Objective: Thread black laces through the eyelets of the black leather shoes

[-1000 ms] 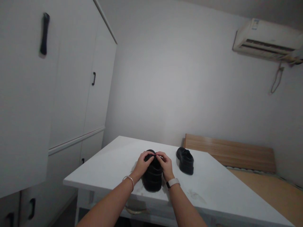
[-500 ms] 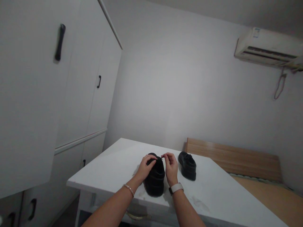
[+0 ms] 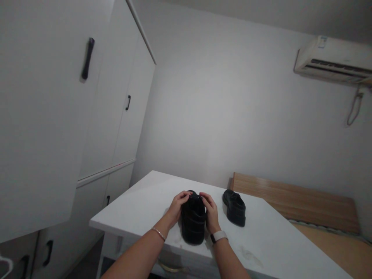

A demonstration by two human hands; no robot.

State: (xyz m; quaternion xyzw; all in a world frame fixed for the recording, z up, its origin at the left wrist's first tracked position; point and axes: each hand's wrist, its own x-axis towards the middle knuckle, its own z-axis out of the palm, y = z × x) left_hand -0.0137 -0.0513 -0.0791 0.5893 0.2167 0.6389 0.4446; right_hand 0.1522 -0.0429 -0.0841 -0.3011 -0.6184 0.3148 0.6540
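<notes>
A black chunky-soled shoe point(image 3: 193, 223) stands on the white table point(image 3: 139, 211), heel toward me. My left hand point(image 3: 176, 205) rests against its left side, fingers curled onto the top near the laces. On the right side my right hand point(image 3: 211, 211) presses its fingers onto the top of the same shoe. I wear a thin bracelet on the left wrist and a white-strapped watch on the right. A second black shoe point(image 3: 235, 207) sits apart to the right on the table, untouched.
A tall white wardrobe point(image 3: 72, 116) with black handles fills the left. A wooden bed frame point(image 3: 293, 199) lies behind the table at the right. An air conditioner point(image 3: 331, 60) hangs high on the right wall.
My right hand, which was pinching something raised above the shoe's top, has come down onto the shoe. The view has shifted slightly, so the scene sits further right.
</notes>
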